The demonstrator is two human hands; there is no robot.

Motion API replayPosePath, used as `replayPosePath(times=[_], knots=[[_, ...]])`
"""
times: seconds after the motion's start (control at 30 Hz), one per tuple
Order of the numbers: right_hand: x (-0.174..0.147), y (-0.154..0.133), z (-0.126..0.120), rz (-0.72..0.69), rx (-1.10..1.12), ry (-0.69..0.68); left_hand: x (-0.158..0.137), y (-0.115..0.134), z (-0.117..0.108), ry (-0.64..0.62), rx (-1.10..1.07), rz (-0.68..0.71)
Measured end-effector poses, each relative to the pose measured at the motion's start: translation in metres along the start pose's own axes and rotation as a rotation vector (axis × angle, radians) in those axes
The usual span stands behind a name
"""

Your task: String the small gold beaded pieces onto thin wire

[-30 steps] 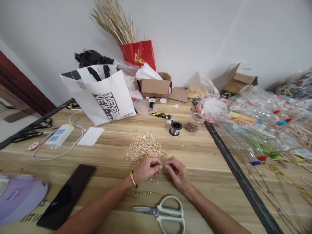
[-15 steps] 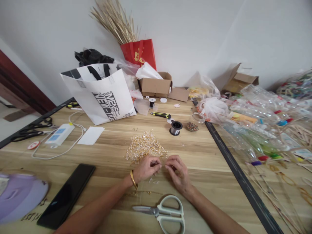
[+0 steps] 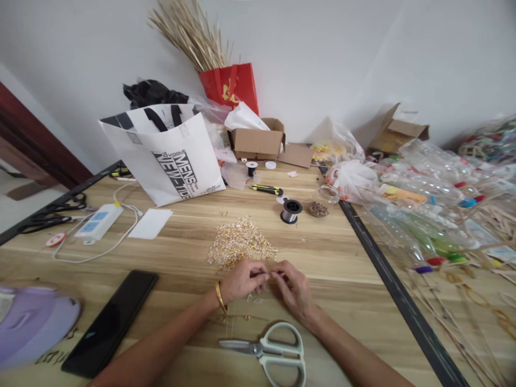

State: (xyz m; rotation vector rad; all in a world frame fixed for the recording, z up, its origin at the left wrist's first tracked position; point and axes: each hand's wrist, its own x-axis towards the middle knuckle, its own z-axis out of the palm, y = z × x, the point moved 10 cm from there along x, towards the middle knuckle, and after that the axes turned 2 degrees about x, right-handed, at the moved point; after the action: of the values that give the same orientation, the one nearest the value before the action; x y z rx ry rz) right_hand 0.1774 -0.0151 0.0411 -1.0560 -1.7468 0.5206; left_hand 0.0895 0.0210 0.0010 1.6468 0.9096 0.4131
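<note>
We begin at the far left, where a purple and white object (image 3: 38, 328) is cut off by the edge of view. Behind it, black scissors (image 3: 56, 217) lie near a power strip (image 3: 99, 224) with a white cord. A phone (image 3: 110, 322) lies dark side up on the table (image 3: 342, 258), and some white paper (image 3: 151, 223) rests beyond it, in front of an upright white bag (image 3: 181, 161).

At the middle we find a loose pile of gold and clear beads (image 3: 242, 242), just beyond the left hand (image 3: 245, 280). That hand (a gold bracelet (image 3: 221, 297) sits at its wrist) has thumb and forefinger pressed together; anything between them is too small for us to make out. A few clear bits (image 3: 256, 300) lie just under it, with a thin chain (image 3: 250, 317) nearer the person.

We note pale-handled scissors (image 3: 278, 352) below the chain, blades pointing left. The right hand (image 3: 292, 287) is likewise pinched narrow, its tips right beside the left's; we cannot tell what it grips. Beyond it stands a spool of wire (image 3: 290, 213), and at the far right clear bottles (image 3: 419, 236) are heaped.
</note>
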Motion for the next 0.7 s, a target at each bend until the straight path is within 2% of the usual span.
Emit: replayPosePath(times=[0.47,0.7], knots=[[-0.003,0.010,0.003,0.081,0.009,-0.028,0.002,-0.004,0.006,-0.084,-0.098,0.004],[-0.003,0.012,0.006,0.128,0.045,-0.073,0.002,0.000,0.002,-0.063,-0.028,0.031]])
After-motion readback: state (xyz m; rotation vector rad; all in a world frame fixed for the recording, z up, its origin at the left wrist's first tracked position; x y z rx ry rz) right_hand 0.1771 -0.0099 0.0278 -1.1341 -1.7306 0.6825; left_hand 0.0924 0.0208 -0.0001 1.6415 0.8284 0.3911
